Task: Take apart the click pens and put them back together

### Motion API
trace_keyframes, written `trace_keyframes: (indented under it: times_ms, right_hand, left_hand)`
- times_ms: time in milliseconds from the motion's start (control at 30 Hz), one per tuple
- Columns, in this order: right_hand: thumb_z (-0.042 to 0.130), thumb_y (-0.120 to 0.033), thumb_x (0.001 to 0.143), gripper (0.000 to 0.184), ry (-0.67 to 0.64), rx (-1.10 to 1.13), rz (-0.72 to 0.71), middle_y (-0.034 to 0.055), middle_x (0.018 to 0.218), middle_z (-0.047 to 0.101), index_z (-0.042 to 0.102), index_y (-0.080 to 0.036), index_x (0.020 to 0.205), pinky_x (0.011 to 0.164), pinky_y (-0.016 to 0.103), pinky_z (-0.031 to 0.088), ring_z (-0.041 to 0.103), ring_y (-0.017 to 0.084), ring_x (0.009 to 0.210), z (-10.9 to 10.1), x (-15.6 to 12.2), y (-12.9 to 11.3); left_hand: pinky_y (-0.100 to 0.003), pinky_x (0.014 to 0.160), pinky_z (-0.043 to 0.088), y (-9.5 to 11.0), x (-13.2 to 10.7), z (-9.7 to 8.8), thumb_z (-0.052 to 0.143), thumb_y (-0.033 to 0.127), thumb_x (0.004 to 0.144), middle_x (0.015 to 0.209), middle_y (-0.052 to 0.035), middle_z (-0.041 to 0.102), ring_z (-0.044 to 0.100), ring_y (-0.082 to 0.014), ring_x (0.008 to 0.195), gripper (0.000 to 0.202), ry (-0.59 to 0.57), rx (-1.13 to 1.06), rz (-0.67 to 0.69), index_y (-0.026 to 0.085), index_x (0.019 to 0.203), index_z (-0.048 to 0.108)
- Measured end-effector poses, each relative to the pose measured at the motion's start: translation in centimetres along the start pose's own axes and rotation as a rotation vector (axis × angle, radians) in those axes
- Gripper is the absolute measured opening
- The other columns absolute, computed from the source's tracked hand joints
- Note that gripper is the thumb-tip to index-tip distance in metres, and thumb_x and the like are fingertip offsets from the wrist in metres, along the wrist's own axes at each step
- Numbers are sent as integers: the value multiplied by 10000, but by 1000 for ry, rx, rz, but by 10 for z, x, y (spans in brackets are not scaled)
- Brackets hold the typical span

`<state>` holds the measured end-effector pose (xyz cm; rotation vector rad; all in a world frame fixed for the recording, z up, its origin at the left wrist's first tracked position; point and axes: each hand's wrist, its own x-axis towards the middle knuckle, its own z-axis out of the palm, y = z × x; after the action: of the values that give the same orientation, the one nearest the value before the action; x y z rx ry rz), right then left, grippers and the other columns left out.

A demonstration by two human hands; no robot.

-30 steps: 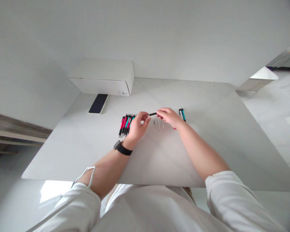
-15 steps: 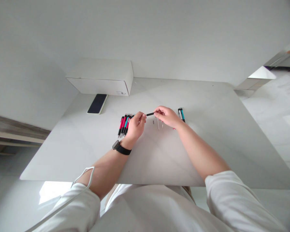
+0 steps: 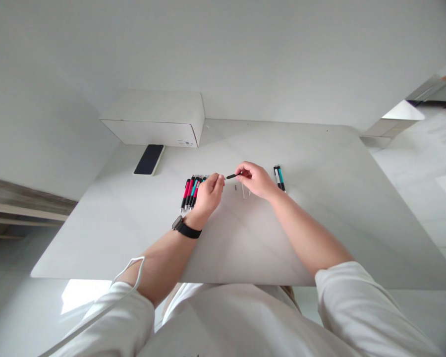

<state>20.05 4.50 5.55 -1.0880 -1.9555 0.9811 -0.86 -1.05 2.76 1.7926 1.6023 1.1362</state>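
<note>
A black pen barrel (image 3: 231, 176) slants between my hands, its right end pinched in the fingers of my right hand (image 3: 255, 179). My left hand (image 3: 209, 192) is closed, thumb against forefinger, close to the barrel's left end; a small pale bit shows at its fingertips, too small to name. Beneath my right hand lie a thin white pen refill (image 3: 243, 191) and a small dark spring-like piece (image 3: 235, 188). Several red, teal and black pens (image 3: 189, 193) lie side by side by my left hand, which partly covers them.
Two pens (image 3: 279, 177), one with teal, lie right of my right hand. A phone (image 3: 149, 159) rests near a white box (image 3: 152, 131) at the back left of the white table (image 3: 319, 198). A white cord (image 3: 137, 277) hangs by my left forearm.
The fingers of my right hand have shifted slightly on the black pen barrel, and its left end now sits a little farther from my left fingertips. My left hand has barely moved.
</note>
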Motion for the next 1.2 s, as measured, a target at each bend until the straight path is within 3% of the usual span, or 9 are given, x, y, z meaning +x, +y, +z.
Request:
trace_keyframes:
  times_ms: [167, 300, 400, 700, 1200]
  right_hand:
    - [635, -338, 907, 138, 84, -4, 21, 23, 1011, 714, 663, -242, 1002, 784, 304, 492, 610, 159, 777, -6, 0, -1]
    - [643, -347, 903, 156, 108, -17, 49, 27, 1017, 715, 673, -246, 1018, 788, 313, 490, 608, 164, 786, -9, 1, 3]
    - [640, -363, 905, 171, 104, -22, 62, 32, 1011, 718, 685, -249, 1024, 796, 318, 490, 613, 174, 806, -8, 2, 7]
    - [620, -399, 926, 206, 76, -58, 104, 25, 952, 727, 718, -255, 1036, 787, 312, 478, 622, 187, 833, -5, 3, 13]
    - [620, -352, 932, 162, -78, -144, 85, 14, 937, 749, 714, -247, 1011, 779, 287, 472, 659, 175, 835, 8, 2, 17]
  left_hand:
    - [-291, 622, 358, -5, 4, -5, 424, 405, 1074, 704, -30, 633, 576, -174, 661, 375, -67, 285, 60, 218, 776, 554]
    - [-328, 729, 413, -11, 5, -6, 486, 334, 1032, 848, -81, 692, 630, -223, 801, 257, -98, 537, 175, 211, 845, 612]
    - [-346, 799, 447, -14, 5, -7, 495, 312, 1019, 933, -99, 711, 648, -238, 862, 217, -125, 618, 189, 206, 908, 649]
    - [-375, 789, 481, -10, 4, -13, 560, 284, 934, 1017, -126, 742, 701, -293, 937, 190, -260, 766, 50, 188, 1013, 704]
    - [-387, 797, 460, -11, 3, -9, 582, 298, 938, 988, -130, 737, 709, -300, 906, 153, -198, 726, 111, 194, 991, 680]
